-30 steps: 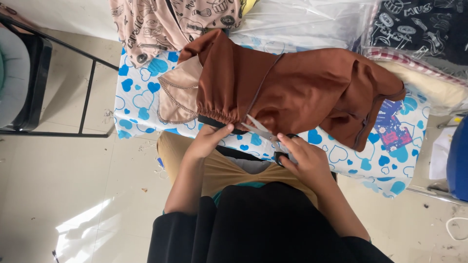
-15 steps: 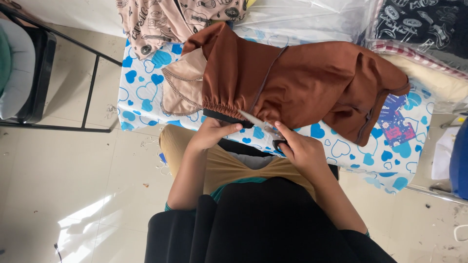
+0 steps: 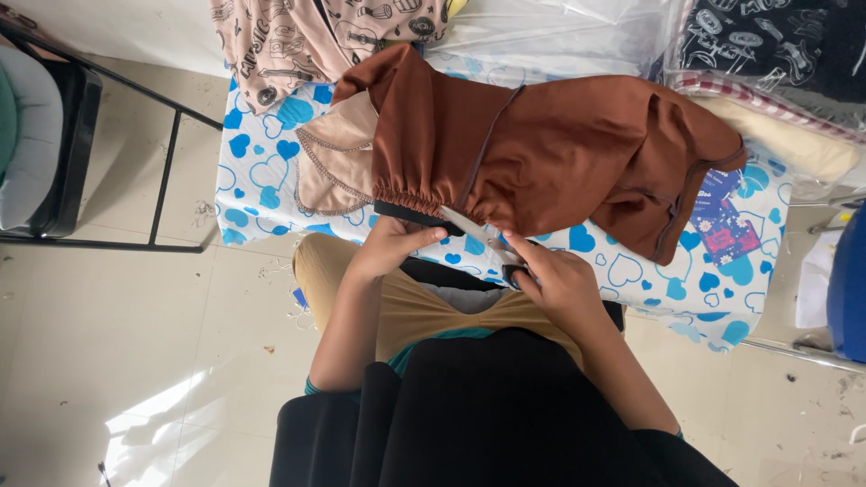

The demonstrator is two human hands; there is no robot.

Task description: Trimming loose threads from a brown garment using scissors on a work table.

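Two hands are engaged: the black waistband [image 3: 406, 214] of the brown garment [image 3: 550, 153] is pinched by the left hand [image 3: 390, 248], while scissors [image 3: 478, 234], gripped closed-fisted by the right hand [image 3: 559, 281], are only just set against its gathered edge.

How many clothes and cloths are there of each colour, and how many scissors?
Brown gathered garment: 1
Beige printed garment: 1
Black printed garment in clear plastic: 1
White cloth with blue hearts: 1
Silver-bladed scissors, in the right hand; the left hand pinches the brown hem: 1
Total: 5
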